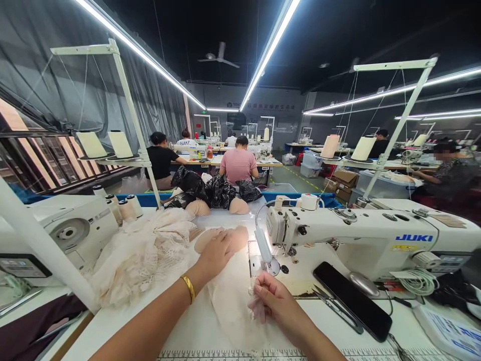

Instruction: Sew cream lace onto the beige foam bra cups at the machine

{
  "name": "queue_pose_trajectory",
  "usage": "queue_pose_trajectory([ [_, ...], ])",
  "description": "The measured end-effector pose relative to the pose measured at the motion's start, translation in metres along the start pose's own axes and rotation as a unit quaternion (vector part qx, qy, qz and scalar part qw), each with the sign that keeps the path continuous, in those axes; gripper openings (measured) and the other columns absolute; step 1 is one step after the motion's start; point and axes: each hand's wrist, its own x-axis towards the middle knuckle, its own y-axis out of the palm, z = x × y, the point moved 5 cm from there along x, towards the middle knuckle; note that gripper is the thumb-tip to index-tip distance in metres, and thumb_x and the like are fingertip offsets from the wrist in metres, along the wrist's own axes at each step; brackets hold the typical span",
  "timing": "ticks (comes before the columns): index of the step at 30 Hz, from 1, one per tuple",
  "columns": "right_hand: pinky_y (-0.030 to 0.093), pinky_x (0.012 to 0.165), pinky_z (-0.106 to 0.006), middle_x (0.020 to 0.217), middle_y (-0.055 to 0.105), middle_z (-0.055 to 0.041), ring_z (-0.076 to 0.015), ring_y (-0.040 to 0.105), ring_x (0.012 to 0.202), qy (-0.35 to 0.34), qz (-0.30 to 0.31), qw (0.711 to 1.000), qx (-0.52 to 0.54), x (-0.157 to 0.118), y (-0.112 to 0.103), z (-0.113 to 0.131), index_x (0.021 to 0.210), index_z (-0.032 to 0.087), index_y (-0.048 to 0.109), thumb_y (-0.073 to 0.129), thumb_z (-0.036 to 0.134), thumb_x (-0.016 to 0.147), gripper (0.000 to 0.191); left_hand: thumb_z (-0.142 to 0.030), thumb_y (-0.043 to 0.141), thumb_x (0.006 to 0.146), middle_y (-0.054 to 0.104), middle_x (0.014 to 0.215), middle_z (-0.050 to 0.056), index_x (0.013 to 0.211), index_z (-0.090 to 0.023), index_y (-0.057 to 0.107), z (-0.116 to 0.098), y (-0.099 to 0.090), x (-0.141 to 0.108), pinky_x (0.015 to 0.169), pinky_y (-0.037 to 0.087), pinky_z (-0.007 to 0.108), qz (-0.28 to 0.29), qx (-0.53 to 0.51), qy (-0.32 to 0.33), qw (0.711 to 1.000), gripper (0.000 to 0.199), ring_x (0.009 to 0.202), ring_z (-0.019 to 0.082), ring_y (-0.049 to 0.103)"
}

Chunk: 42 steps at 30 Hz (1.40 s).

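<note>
My left hand point(216, 253) lies with its fingers stretched out over beige molded bra cups point(239, 237) on the sewing table. A gold bangle circles that wrist. My right hand point(276, 296) pinches the edge of a sheer cream fabric point(231, 306), which spreads across the table front between both arms. Just beyond the right hand stands the needle end of a white JUKI sewing machine point(361, 230), with a small lamp point(263, 245) lighting its plate. Left of my left hand is a heap of cream lace fabric point(146, 250).
Right of my right hand lie thread snips point(338, 308) and a black phone point(353, 301). A measuring tape point(240, 355) runs along the front edge. More cups point(238, 206) and black plastic bags point(218, 190) sit behind. A second machine point(71, 235) stands left; several people work at tables beyond.
</note>
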Motion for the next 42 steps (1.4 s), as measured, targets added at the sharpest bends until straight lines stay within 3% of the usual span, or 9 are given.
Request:
queue_pose_trajectory([
  [5, 0.043, 0.059, -0.026, 0.070, 0.069, 0.0022, -0.0152, 0.063, 0.066, 0.005, -0.005, 1.000, -0.005, 0.002, -0.001, 0.000, 0.085, 0.022, 0.055, 0.081, 0.075, 0.076, 0.060, -0.029, 0.061, 0.090, 0.078, 0.116, 0.010, 0.116, -0.022, 0.072, 0.005, -0.021, -0.001, 0.095, 0.057, 0.043, -0.044, -0.018, -0.049, 0.998, 0.030, 0.108, 0.030, 0.071],
  [12, 0.046, 0.066, -0.029, 0.079, 0.072, 0.0003, -0.0129, 0.059, 0.064, -0.006, -0.012, 1.000, -0.006, -0.005, -0.006, 0.008, 0.088, 0.021, 0.060, 0.079, 0.072, 0.082, 0.055, -0.037, 0.048, 0.090, 0.071, 0.096, 0.009, 0.094, -0.021, 0.062, -0.011, -0.077, -0.033, 0.081, 0.050, 0.041, -0.163, -0.049, -0.165, 0.972, 0.022, 0.090, 0.029, 0.065],
  [18, 0.046, 0.063, -0.029, 0.085, 0.076, -0.0070, -0.0158, 0.063, 0.069, -0.010, -0.004, 1.000, 0.017, -0.002, -0.006, 0.007, 0.095, 0.018, 0.062, 0.066, 0.085, 0.084, 0.068, -0.053, 0.060, 0.082, 0.052, 0.070, -0.004, 0.082, -0.024, 0.054, -0.049, -0.063, -0.098, 0.057, 0.036, 0.027, -0.015, -0.278, -0.209, 0.937, 0.029, 0.067, 0.018, 0.048],
  [23, 0.040, 0.061, -0.028, 0.076, 0.064, 0.0013, -0.0137, 0.053, 0.062, -0.040, -0.027, 0.993, -0.105, -0.001, -0.003, 0.008, 0.090, 0.021, 0.059, 0.070, 0.074, 0.088, 0.055, -0.043, 0.056, 0.082, 0.047, 0.066, -0.005, 0.076, -0.024, 0.047, -0.058, -0.035, -0.113, 0.058, 0.032, 0.028, 0.039, -0.241, -0.216, 0.945, 0.022, 0.066, 0.018, 0.046],
  [26, 0.039, 0.066, -0.030, 0.072, 0.053, 0.0050, -0.0152, 0.049, 0.067, -0.065, -0.044, 0.979, -0.186, -0.007, 0.002, 0.017, 0.085, 0.022, 0.060, 0.078, 0.051, 0.086, 0.034, -0.032, 0.056, 0.081, 0.063, 0.085, 0.002, 0.086, -0.024, 0.054, -0.067, -0.035, -0.105, 0.072, 0.047, 0.035, 0.033, -0.165, -0.130, 0.977, 0.010, 0.082, 0.024, 0.059],
  [30, 0.036, 0.067, -0.031, 0.076, 0.060, 0.0025, -0.0168, 0.050, 0.071, -0.123, 0.000, 0.933, -0.337, -0.025, 0.018, 0.041, 0.085, 0.024, 0.066, 0.066, 0.030, 0.093, 0.011, -0.027, 0.069, 0.078, 0.060, 0.141, 0.013, 0.126, -0.024, 0.056, -0.099, -0.045, -0.087, 0.112, 0.044, 0.052, 0.084, -0.211, 0.059, 0.972, 0.050, 0.131, 0.033, 0.055],
  [37, 0.040, 0.068, -0.033, 0.085, 0.066, -0.0023, -0.0203, 0.055, 0.076, -0.208, -0.068, 0.894, -0.391, -0.049, 0.007, 0.080, 0.088, 0.025, 0.066, 0.061, 0.035, 0.099, 0.016, -0.043, 0.063, 0.089, 0.060, 0.078, -0.003, 0.090, -0.020, 0.061, -0.091, -0.031, -0.083, 0.059, 0.040, 0.026, 0.366, -0.315, -0.002, 0.876, 0.022, 0.069, 0.017, 0.056],
  [39, 0.039, 0.065, -0.033, 0.082, 0.065, -0.0020, -0.0195, 0.054, 0.072, -0.215, -0.108, 0.887, -0.393, -0.051, 0.001, 0.082, 0.087, 0.025, 0.064, 0.059, 0.036, 0.101, 0.019, -0.049, 0.056, 0.096, 0.061, 0.075, -0.002, 0.084, -0.020, 0.062, -0.074, -0.030, -0.082, 0.057, 0.038, 0.026, 0.331, -0.272, -0.025, 0.903, 0.032, 0.066, 0.017, 0.057],
  [42, 0.039, 0.060, -0.032, 0.079, 0.065, -0.0011, -0.0180, 0.053, 0.065, -0.257, -0.152, 0.863, -0.407, -0.050, 0.002, 0.078, 0.091, 0.025, 0.063, 0.057, 0.034, 0.103, 0.016, -0.037, 0.048, 0.099, 0.067, 0.072, 0.000, 0.090, -0.023, 0.068, -0.051, -0.046, -0.070, 0.059, 0.039, 0.029, 0.136, -0.075, -0.002, 0.988, 0.026, 0.065, 0.021, 0.061],
])
